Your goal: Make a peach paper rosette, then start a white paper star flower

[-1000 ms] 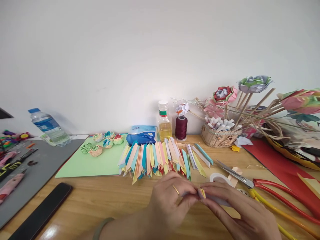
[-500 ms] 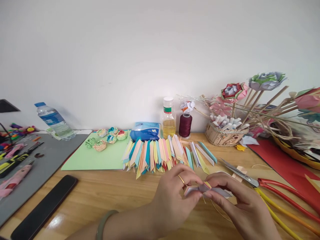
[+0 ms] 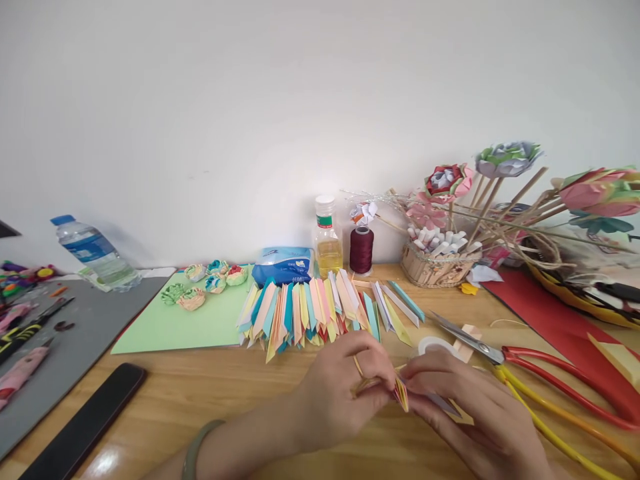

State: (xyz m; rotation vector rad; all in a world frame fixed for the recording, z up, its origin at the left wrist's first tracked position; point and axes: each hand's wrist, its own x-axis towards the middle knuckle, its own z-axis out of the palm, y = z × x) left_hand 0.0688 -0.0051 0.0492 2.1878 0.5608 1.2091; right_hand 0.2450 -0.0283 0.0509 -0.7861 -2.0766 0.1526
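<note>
Between my fingertips is a small bundle of folded paper (image 3: 401,395), its yellow and pinkish layered edges turned toward me. My left hand (image 3: 345,387), with a ring on one finger, pinches it from the left. From the other side my right hand (image 3: 470,400) is closed on the same bundle, and a pale lilac paper point sticks out under its fingers. The fingers cover most of the bundle. Behind them lies a fan of folded paper strips (image 3: 300,313) in several colours. A white ring-shaped roll (image 3: 434,345) is partly hidden behind my right hand.
Scissors (image 3: 500,355) with red and yellow handles lie at the right, blades pointing away. Along the wall stand an oil bottle (image 3: 329,243), a maroon thread spool (image 3: 361,250) and a basket (image 3: 440,267). Left are paper rosettes (image 3: 191,299) on green paper (image 3: 145,330) and a black case (image 3: 83,427).
The paper bundle has been turned so its layered edges face down and toward me. Both hands still grip it. The view has shifted slightly, and more of the white roll shows.
</note>
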